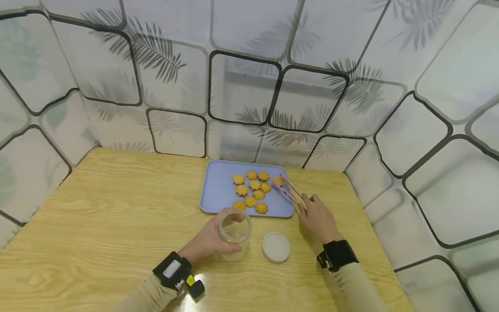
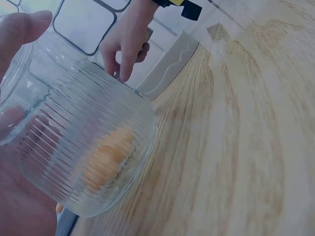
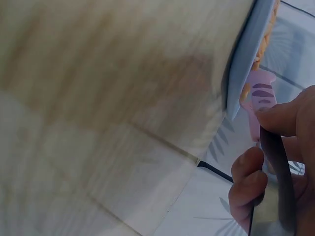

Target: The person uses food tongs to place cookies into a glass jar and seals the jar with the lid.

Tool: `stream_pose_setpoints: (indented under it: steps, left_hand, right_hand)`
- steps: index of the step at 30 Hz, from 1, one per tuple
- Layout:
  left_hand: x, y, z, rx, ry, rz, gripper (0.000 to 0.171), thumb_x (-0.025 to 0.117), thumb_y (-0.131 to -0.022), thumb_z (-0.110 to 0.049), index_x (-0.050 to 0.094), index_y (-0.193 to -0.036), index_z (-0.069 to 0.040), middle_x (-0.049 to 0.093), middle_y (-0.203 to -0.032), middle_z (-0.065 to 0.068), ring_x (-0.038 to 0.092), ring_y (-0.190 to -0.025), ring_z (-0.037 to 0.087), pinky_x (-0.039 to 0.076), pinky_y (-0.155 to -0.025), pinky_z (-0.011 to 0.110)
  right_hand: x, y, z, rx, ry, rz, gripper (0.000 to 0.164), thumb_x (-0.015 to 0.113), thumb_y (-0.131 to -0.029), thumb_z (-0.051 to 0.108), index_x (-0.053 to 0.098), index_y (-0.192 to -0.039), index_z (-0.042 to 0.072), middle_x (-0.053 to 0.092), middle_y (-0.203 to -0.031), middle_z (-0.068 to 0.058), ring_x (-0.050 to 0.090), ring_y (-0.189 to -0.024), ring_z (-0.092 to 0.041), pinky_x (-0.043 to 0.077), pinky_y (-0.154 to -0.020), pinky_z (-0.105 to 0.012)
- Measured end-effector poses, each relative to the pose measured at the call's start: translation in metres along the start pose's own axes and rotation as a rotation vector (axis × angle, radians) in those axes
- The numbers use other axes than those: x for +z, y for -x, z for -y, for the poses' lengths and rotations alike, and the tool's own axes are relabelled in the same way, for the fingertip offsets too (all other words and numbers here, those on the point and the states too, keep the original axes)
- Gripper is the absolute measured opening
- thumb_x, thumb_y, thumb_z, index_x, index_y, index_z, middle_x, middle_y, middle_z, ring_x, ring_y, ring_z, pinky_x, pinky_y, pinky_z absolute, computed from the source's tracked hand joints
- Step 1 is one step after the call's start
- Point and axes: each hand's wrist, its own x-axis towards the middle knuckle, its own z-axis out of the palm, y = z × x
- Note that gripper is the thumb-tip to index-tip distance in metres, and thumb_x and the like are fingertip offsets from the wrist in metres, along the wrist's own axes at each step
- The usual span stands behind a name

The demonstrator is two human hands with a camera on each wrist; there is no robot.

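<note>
My left hand [image 1: 208, 238] grips a clear ribbed glass jar [image 2: 83, 128], its open mouth facing up in the head view. An orange-brown shape shows through the jar's lower part in the left wrist view. My right hand [image 1: 319, 219] holds pink tongs [image 1: 287, 196] with dark grips. Their two tips reach over the right end of a blue tray [image 1: 218, 182], on either side of a golden cookie [image 1: 278, 180]. Several more cookies [image 1: 254, 185] lie in the tray's middle and right part. In the right wrist view the tong tips [image 3: 262, 88] overlap the tray's edge.
A round white lid [image 1: 276, 247] lies on the wooden table [image 1: 117, 208], between the hands and in front of the tray. Patterned curtain-like panels [image 1: 179, 86] rise behind the table and along both sides.
</note>
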Motion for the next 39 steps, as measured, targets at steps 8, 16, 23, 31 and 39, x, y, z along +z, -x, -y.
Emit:
stream_pose_setpoints:
  steps: [8,16,23,31,39]
  left_hand:
    - [-0.001,0.001,0.001,0.017,0.022,0.009,0.08,0.091,-0.068,-0.003,0.054,-0.138,-0.01,0.057,-0.135,0.025,0.051,-0.128,0.038,0.045,-0.108,0.05]
    - [0.0,-0.001,-0.002,0.01,0.04,0.022,0.08,0.091,-0.068,-0.003,0.053,-0.138,-0.01,0.056,-0.137,0.028,0.05,-0.129,0.041,0.04,-0.109,0.061]
    - [-0.001,0.0,-0.002,-0.015,-0.009,0.011,0.081,0.092,-0.068,-0.007,0.053,-0.139,-0.013,0.061,-0.135,0.017,0.054,-0.127,0.034,0.043,-0.109,0.059]
    - [0.0,-0.002,0.0,-0.005,-0.004,0.034,0.082,0.092,-0.068,-0.006,0.053,-0.14,-0.014,0.06,-0.136,0.014,0.054,-0.127,0.027,0.046,-0.11,0.042]
    - [0.0,-0.001,0.0,0.013,-0.017,0.016,0.078,0.092,-0.069,-0.007,0.055,-0.137,-0.014,0.059,-0.135,0.023,0.053,-0.128,0.034,0.039,-0.112,0.052]
  right_hand:
    - [-0.003,0.005,-0.002,-0.02,-0.124,-0.009,0.024,0.063,-0.097,0.003,0.071,-0.116,-0.01,0.061,-0.083,-0.017,0.048,-0.064,-0.019,0.041,-0.056,-0.032]
    - [-0.05,0.062,0.037,-0.097,-0.764,0.079,0.029,0.061,-0.099,0.0,0.066,-0.125,-0.012,0.058,-0.079,-0.002,0.038,-0.048,-0.001,0.035,-0.039,-0.02]
    - [-0.075,0.087,0.066,-0.284,-0.927,0.18,0.033,0.058,-0.099,-0.004,0.063,-0.131,-0.008,0.058,-0.08,-0.006,0.04,-0.05,-0.005,0.038,-0.043,-0.018]
    - [-0.076,0.087,0.068,-0.265,-0.823,0.146,0.034,0.065,-0.097,0.002,0.066,-0.13,-0.005,0.061,-0.085,0.003,0.036,-0.055,0.006,0.037,-0.043,-0.017]
    - [-0.032,0.036,0.04,-0.045,-0.288,-0.052,0.04,0.071,-0.095,0.01,0.064,-0.131,-0.006,0.062,-0.088,-0.01,0.04,-0.058,-0.005,0.038,-0.052,-0.024]
